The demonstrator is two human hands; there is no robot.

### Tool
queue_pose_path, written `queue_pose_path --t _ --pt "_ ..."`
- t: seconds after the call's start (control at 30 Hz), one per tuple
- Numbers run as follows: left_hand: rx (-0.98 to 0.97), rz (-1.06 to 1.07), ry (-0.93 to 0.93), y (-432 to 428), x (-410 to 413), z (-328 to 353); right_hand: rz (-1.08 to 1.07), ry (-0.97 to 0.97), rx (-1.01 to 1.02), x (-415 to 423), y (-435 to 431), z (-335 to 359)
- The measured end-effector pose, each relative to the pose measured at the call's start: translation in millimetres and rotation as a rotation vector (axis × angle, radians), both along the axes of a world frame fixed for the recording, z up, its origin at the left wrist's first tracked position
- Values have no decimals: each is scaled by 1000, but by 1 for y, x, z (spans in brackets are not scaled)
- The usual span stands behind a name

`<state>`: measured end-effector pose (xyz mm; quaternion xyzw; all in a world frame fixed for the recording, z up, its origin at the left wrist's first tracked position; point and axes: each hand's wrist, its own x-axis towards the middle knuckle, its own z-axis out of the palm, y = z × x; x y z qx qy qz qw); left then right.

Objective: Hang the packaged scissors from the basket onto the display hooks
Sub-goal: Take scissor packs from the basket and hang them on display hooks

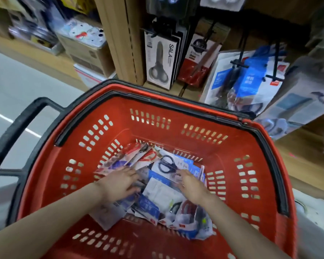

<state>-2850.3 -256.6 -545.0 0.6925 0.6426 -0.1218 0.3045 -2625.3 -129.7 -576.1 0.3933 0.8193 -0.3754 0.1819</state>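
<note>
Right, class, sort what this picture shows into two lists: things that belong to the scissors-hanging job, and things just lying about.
Job: red basket, packaged scissors inside it, display hooks, left hand and right hand resting on the packs.

Lying about: cardboard boxes stacked at the left, grey floor, SALA scissors pack already hanging.

- Grey floor [17, 86] on the left, crossed by a thin white line [13, 121].
- A brown cardboard box [86, 53] at the far left, standing on the floor against the shelving.
- A flat pack with a colourful print [84, 31] lying on top of that box; too blurred to read.
- A white box with a red stripe [90, 75] just in front of the cardboard box.
- A tall wooden upright [120, 34] with a slotted strip, right of the boxes.
- A wooden shelf board [303, 161] low on the right.
- Blurred goods [32, 28] at the far left, possibly stacked packets.
</note>
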Motion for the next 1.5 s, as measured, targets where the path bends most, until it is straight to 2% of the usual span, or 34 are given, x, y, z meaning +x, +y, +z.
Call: queue_pose_path --t 0.2,0.37,0.53,0.77,0.87,0.93,1.03,1.13,1.2,1.3,1.4,1.5 --pt "-43 -178 -118 -1 -11 -7 -52 -187 -209 -2 -21 -47" --pt "24 -156 -106 0 -12 0 -99 -224 -127 -7 -31 -62" --pt "144 92 -150 6 -11 15 -95 -209 -86 -5 -21 -57" --pt "424 425 -230 10 -5 54 -413 67 -33 -2 8 -14" --pt "563 704 -355 6 0 65 -596 268 40 -7 10 21" --pt "586 956 -432 3 3 69 -630 340 117 -7 12 44" --pt "442 1293 -563 -4 8 74 -587 427 233 -3 14 73" --pt "195 1604 -983 -12 19 86 -535 477 292 5 8 93" --pt "21 1624 -1183 -18 26 94 -513 507 337 9 4 102" --pt "-117 1590 -1339 -28 29 102 -559 553 408 13 5 115" --pt "-104 1617 -1405 -38 23 110 -655 579 439 17 15 133" --pt "-57 1586 -1408 -45 20 120 -657 596 420 20 15 148"
